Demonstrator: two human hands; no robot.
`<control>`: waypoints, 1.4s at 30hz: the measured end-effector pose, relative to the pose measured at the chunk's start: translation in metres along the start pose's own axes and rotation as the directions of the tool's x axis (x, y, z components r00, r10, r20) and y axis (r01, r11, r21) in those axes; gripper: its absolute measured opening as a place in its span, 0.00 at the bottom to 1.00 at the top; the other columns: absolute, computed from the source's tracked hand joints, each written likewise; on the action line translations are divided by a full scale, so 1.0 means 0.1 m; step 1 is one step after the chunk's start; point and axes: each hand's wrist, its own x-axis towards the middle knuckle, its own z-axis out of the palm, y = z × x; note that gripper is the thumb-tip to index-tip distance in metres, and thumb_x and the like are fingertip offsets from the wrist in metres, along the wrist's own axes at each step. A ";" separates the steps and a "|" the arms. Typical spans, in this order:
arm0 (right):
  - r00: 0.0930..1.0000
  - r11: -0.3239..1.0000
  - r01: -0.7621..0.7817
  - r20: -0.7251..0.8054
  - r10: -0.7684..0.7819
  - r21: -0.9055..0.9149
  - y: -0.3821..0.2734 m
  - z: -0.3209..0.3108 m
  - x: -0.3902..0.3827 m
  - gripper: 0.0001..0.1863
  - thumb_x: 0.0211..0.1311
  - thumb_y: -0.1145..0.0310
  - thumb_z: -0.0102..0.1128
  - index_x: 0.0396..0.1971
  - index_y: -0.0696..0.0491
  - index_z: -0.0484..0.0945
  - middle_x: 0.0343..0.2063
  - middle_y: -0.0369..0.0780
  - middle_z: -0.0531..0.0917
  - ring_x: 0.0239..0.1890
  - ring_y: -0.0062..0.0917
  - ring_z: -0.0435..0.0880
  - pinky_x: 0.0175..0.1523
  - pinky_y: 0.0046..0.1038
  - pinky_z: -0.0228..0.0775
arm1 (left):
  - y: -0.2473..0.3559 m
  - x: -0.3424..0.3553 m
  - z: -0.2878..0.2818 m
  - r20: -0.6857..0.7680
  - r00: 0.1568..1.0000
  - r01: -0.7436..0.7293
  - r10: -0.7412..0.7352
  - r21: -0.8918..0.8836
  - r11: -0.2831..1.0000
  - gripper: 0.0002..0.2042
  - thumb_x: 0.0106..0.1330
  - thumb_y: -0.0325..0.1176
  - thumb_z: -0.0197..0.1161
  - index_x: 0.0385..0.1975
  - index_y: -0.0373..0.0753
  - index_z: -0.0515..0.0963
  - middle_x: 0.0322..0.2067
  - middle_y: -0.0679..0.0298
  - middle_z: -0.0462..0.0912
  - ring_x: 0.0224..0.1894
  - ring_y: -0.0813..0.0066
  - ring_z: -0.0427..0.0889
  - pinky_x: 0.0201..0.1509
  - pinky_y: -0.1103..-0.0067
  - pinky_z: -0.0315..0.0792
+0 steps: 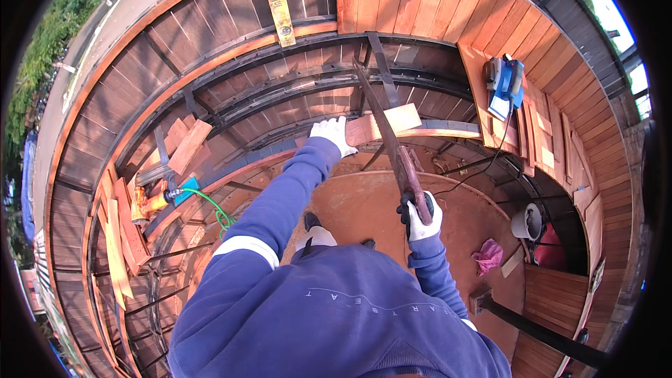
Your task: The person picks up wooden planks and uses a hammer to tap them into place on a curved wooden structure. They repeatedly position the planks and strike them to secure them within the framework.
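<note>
Red floor inside curved rim. I see left arm outstretched, left hand pressed on 1 board; right hand clamped around saw handle, over floor, past rim's edge.

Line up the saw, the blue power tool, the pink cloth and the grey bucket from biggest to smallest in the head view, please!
1. Saw
2. Blue power tool
3. Pink cloth and grey bucket: these look about alike, so I can't rank them.
</note>
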 end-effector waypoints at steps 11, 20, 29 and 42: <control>0.990 0.987 0.092 0.116 -0.077 -0.134 0.10 -0.24 -0.39 0.06 0.60 0.79 0.62 0.38 0.58 0.79 0.24 0.38 0.81 0.24 0.21 0.80 0.34 0.24 0.73 | 0.22 -0.16 -0.01 -0.126 0.984 0.134 -0.122 0.087 0.987 0.44 0.56 0.58 0.69 0.69 0.41 0.63 0.61 0.55 0.74 0.64 0.57 0.74 0.67 0.62 0.65; 0.991 0.982 0.127 0.069 -0.119 -0.139 0.08 -0.12 -0.48 0.06 0.60 0.79 0.62 0.37 0.58 0.80 0.24 0.37 0.81 0.24 0.20 0.80 0.34 0.24 0.73 | 0.18 -0.17 -0.02 -0.139 0.987 0.094 -0.084 0.071 0.993 0.44 0.56 0.60 0.68 0.68 0.38 0.65 0.61 0.54 0.75 0.63 0.57 0.75 0.67 0.64 0.67; 0.993 0.986 0.101 0.075 -0.092 -0.131 0.06 0.02 -0.25 0.04 0.66 0.76 0.59 0.39 0.56 0.78 0.23 0.32 0.80 0.22 0.12 0.74 0.28 0.18 0.68 | 0.00 0.05 0.24 -0.289 0.955 0.057 -0.070 -0.053 0.997 0.27 0.72 0.57 0.49 0.57 0.41 0.78 0.54 0.55 0.82 0.56 0.56 0.81 0.62 0.63 0.71; 1.000 0.990 0.027 -0.001 -0.028 -0.136 -0.08 0.12 -0.23 0.04 0.62 0.79 0.61 0.37 0.58 0.79 0.22 0.34 0.80 0.23 0.16 0.77 0.31 0.22 0.71 | 0.07 0.04 0.30 -0.395 0.917 0.059 -0.061 -0.017 0.998 0.23 0.76 0.51 0.43 0.51 0.45 0.82 0.47 0.55 0.86 0.50 0.55 0.84 0.59 0.62 0.72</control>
